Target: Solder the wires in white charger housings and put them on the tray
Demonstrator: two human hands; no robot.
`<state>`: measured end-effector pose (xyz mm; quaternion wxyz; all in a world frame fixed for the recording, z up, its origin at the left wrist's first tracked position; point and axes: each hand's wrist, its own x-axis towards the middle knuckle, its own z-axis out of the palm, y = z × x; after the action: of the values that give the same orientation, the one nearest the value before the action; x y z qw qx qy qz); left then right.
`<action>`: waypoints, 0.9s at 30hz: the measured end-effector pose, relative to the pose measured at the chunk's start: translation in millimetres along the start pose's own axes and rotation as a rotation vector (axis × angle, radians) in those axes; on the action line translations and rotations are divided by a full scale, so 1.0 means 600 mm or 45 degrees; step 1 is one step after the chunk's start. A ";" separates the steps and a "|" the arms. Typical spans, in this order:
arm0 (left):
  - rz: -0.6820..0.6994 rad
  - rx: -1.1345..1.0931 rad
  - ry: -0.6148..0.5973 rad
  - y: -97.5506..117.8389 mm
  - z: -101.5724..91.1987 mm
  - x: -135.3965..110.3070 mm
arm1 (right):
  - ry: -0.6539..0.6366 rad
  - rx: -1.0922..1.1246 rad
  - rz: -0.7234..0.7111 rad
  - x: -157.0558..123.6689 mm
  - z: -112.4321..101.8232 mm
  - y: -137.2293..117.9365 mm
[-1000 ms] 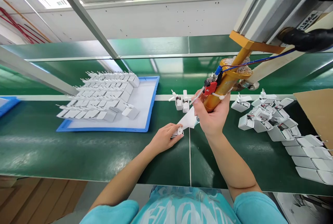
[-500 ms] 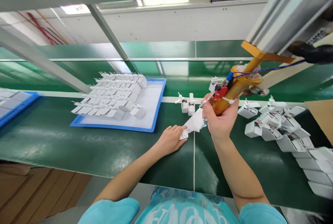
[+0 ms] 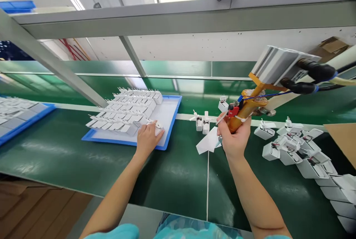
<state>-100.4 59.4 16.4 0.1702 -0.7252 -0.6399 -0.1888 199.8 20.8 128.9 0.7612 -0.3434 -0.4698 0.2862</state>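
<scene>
My right hand [image 3: 235, 135] is wrapped round the orange barrel of a glue gun [image 3: 242, 117], which has a red switch and a metal cylinder behind it. The tip points down at a piece of white paper [image 3: 207, 142] on the bench. My left hand [image 3: 148, 138] is over the blue-rimmed tray [image 3: 172, 120], its fingers closed on a small white plastic housing [image 3: 158, 125] that they partly hide. Beside it in the tray stand rows of similar white housings [image 3: 125, 111], with thin pieces sticking up at their ends.
Several open white housings with wires [image 3: 303, 146] are clustered on the right of the green bench [image 3: 172, 183]. A few more [image 3: 202, 123] stand behind the paper. Another filled tray [image 3: 30, 124] lies at far left. A grey frame bar [image 3: 178, 20] crosses above.
My left hand has moved from the paper leftward to the tray, taking the white housing along. The glue gun stays in my right hand over the paper. The view has tilted up.
</scene>
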 end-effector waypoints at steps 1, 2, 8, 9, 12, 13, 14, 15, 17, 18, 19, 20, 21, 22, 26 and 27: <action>-0.018 -0.002 0.043 0.002 -0.004 0.002 | 0.002 0.000 0.009 0.001 -0.001 0.001; -0.045 -0.018 0.101 0.007 -0.010 0.007 | 0.003 0.002 0.015 0.003 -0.003 0.001; 0.037 -0.468 0.191 0.107 -0.041 0.098 | 0.001 0.042 0.012 0.016 -0.009 0.004; 0.087 -0.573 0.099 0.137 -0.040 0.121 | 0.004 0.048 0.011 0.018 -0.010 0.005; 0.181 -0.746 -0.256 0.237 -0.019 0.198 | 0.015 0.041 0.024 0.023 -0.013 0.005; 0.184 -0.750 -0.404 0.269 -0.008 0.225 | 0.018 0.030 0.035 0.023 -0.014 0.005; 0.166 -0.733 -0.575 0.298 0.005 0.251 | 0.021 0.019 0.048 0.024 -0.016 0.005; 0.169 -0.700 -0.779 0.323 0.017 0.277 | 0.025 0.008 0.058 0.024 -0.017 0.005; 0.169 -0.679 -0.920 0.362 0.041 0.323 | 0.030 -0.001 0.064 0.025 -0.019 0.006; 0.163 -0.664 -0.965 0.375 0.052 0.342 | 0.026 0.000 0.066 0.025 -0.020 0.006; 0.153 -0.650 -0.989 0.385 0.062 0.358 | 0.023 0.004 0.068 0.024 -0.020 0.007; 0.141 -0.634 -1.008 0.392 0.070 0.370 | 0.018 0.005 0.072 0.024 -0.021 0.008; 0.126 -0.615 -1.020 0.397 0.078 0.379 | 0.018 0.004 0.076 0.024 -0.022 0.009; 0.112 -0.596 -1.021 0.399 0.084 0.385 | 0.020 0.000 0.079 0.023 -0.022 0.011; 0.080 -0.541 -0.940 0.395 0.098 0.384 | 0.027 -0.039 0.094 0.021 -0.024 0.015; 0.081 -0.537 -0.907 0.391 0.097 0.381 | 0.026 -0.044 0.096 0.020 -0.024 0.016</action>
<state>160.8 256.5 77.1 -0.2086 -0.7836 -0.5833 -0.0476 216.8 32.2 122.8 0.7485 -0.3770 -0.4536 0.3031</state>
